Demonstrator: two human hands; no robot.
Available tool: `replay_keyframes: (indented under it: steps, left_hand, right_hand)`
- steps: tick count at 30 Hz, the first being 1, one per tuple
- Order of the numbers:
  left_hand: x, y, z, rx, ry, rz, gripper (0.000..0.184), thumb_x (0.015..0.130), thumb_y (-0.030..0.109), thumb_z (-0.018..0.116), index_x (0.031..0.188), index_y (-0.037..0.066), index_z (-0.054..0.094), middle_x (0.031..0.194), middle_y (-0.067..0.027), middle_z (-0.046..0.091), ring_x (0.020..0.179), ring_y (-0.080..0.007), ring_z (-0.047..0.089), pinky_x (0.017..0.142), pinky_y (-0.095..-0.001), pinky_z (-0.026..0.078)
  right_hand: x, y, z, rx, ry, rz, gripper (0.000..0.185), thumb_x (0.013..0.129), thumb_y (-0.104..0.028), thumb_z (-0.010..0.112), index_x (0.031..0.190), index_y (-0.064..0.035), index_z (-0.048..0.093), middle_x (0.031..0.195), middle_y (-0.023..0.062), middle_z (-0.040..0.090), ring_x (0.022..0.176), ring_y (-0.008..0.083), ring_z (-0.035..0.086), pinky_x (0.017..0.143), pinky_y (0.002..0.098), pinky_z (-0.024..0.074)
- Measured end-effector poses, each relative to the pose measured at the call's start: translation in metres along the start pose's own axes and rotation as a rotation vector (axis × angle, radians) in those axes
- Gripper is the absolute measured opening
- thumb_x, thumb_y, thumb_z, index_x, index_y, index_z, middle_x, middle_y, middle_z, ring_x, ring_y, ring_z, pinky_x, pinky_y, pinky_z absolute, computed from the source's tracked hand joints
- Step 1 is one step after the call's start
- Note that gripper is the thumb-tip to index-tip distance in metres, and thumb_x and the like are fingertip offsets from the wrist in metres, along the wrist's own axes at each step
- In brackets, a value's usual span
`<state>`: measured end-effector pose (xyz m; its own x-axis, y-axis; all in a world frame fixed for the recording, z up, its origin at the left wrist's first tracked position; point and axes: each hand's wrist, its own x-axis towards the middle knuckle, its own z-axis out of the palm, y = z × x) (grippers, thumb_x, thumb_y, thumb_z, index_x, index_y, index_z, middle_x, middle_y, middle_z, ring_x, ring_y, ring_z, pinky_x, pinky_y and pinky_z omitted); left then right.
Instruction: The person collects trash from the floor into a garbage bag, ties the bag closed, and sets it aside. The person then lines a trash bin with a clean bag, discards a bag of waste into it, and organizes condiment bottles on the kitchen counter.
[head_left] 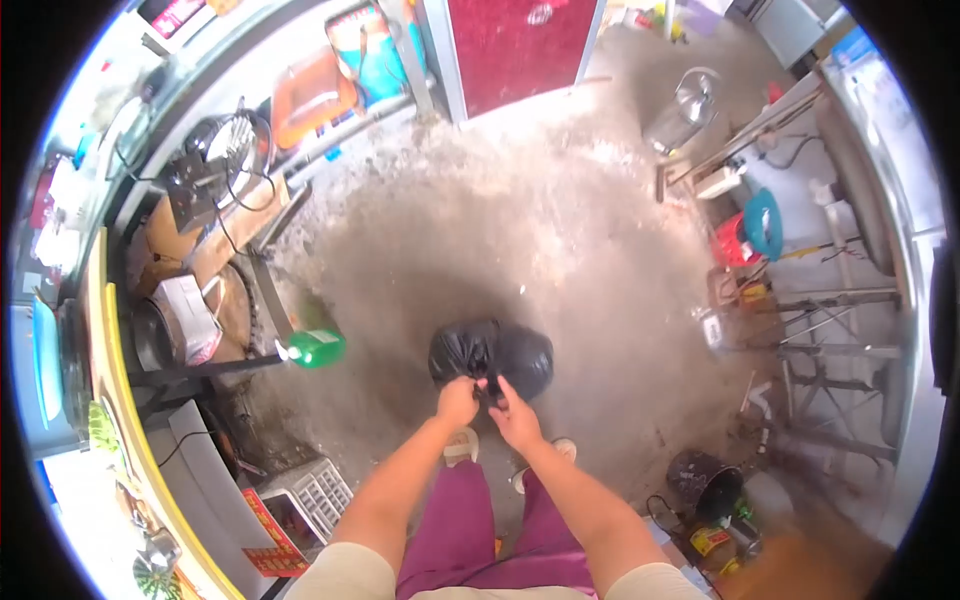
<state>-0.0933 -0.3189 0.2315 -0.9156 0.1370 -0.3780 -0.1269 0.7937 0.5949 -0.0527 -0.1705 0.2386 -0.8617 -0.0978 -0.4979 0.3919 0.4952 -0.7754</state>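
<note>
A full black plastic bag (522, 358), bulging into two rounded lobes, is in front of my feet, low over the concrete floor. Both my hands meet at its gathered top. My left hand (459, 402) has its fingers closed on the bag's left side of the neck. Close beside it, my right hand (515, 415) pinches the dark gathered plastic on the right. The bag's opening looks bunched between the two hands, and whether it is knotted cannot be made out.
A green bottle (318, 348) lies to the left by a dark metal bar. At right are a black bucket (706, 480), a red bucket (738, 240) and metal racks. A silver container (690, 105) stands farther back, near a red door (515, 55). Cluttered shelves line the left.
</note>
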Motion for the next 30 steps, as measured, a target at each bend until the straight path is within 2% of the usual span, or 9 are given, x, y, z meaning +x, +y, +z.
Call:
replay_keyframes:
  steps: [4,6,10,18,20,22,23,27,30]
  left_hand:
    - [-0.052,0.096,-0.112,-0.172,0.054,0.119,0.021,0.084,0.019,0.052,0.072,0.003,0.057,0.075,-0.0166,0.057,0.075,-0.0368,0.055,0.064,-0.0430,0.043]
    - [-0.073,0.135,-0.168,-0.345,0.162,0.259,0.015,0.079,0.009,0.055,0.067,0.002,0.051,0.067,-0.0165,0.052,0.069,-0.0374,0.053,0.059,-0.0398,0.040]
    - [-0.099,0.210,-0.254,-0.534,0.135,0.474,0.031,0.089,0.015,0.047,0.061,0.002,0.047,0.060,-0.0073,0.047,0.054,-0.0189,0.047,0.053,-0.0318,0.036]
    - [-0.043,0.313,-0.331,-0.527,-0.030,0.595,0.028,0.090,0.015,0.047,0.067,0.001,0.050,0.061,-0.0064,0.048,0.056,-0.0177,0.049,0.056,-0.0297,0.039]
    - [-0.006,0.333,-0.339,-0.396,0.034,0.673,0.018,0.087,0.015,0.053,0.076,0.001,0.056,0.075,-0.0088,0.054,0.071,-0.0192,0.055,0.066,-0.0291,0.042]
    - [0.022,0.346,-0.340,-0.277,0.160,0.771,0.014,0.084,0.016,0.057,0.082,0.002,0.059,0.086,-0.0098,0.057,0.084,-0.0207,0.056,0.075,-0.0307,0.043]
    - [0.036,0.352,-0.352,-0.247,0.024,0.773,0.029,0.078,0.022,0.064,0.101,0.006,0.058,0.110,-0.0116,0.052,0.105,-0.0246,0.049,0.088,-0.0352,0.038]
    - [0.078,0.372,-0.366,-0.155,0.279,0.557,0.064,0.069,0.031,0.071,0.124,0.009,0.045,0.128,-0.0167,0.038,0.117,-0.0324,0.037,0.099,-0.0404,0.029]
    - [0.124,0.354,-0.353,-0.289,0.312,0.384,0.060,0.071,0.031,0.070,0.122,0.009,0.046,0.128,-0.0168,0.038,0.117,-0.0321,0.037,0.098,-0.0407,0.031]
  right_hand:
    - [-0.041,-0.101,-0.038,-0.237,0.060,-0.237,0.053,0.075,-0.017,0.062,0.125,-0.0206,0.043,0.083,0.0133,0.057,0.074,0.0316,0.059,0.064,0.0405,0.0472]
    - [-0.063,-0.160,-0.063,-0.317,0.197,-0.363,0.043,0.074,-0.016,0.063,0.114,-0.0185,0.048,0.080,0.0134,0.056,0.069,0.0348,0.058,0.058,0.0424,0.0468]
    - [-0.101,-0.253,-0.124,-0.307,0.274,-0.535,0.025,0.071,-0.005,0.058,0.096,-0.0092,0.054,0.069,0.0140,0.055,0.063,0.0352,0.056,0.053,0.0413,0.0444]
    - [-0.081,-0.330,-0.232,0.145,0.232,-0.566,0.008,0.073,0.002,0.059,0.079,-0.0037,0.057,0.065,0.0045,0.057,0.054,0.0109,0.053,0.050,0.0260,0.0432]
    - [-0.052,-0.328,-0.254,0.246,0.192,-0.409,0.012,0.075,-0.011,0.066,0.078,-0.0037,0.057,0.066,0.0119,0.057,0.056,0.0213,0.055,0.055,0.0295,0.0432]
    - [-0.024,-0.332,-0.274,0.282,0.203,-0.275,0.016,0.077,-0.014,0.066,0.080,-0.0013,0.058,0.063,0.0087,0.057,0.055,0.0135,0.051,0.055,0.0274,0.0423]
    - [-0.011,-0.335,-0.284,0.330,0.219,-0.237,0.017,0.077,-0.015,0.067,0.081,-0.0004,0.058,0.063,0.0078,0.058,0.055,0.0119,0.050,0.055,0.0270,0.0422]
    - [0.028,-0.364,-0.346,0.545,0.248,-0.213,0.019,0.080,-0.016,0.066,0.082,0.0007,0.058,0.062,0.0009,0.057,0.055,0.0081,0.048,0.053,0.0243,0.0410]
    - [0.069,-0.378,-0.392,0.660,0.296,-0.126,0.016,0.081,-0.014,0.065,0.077,-0.0025,0.055,0.055,-0.0025,0.050,0.047,0.0053,0.043,0.043,0.0220,0.0346]
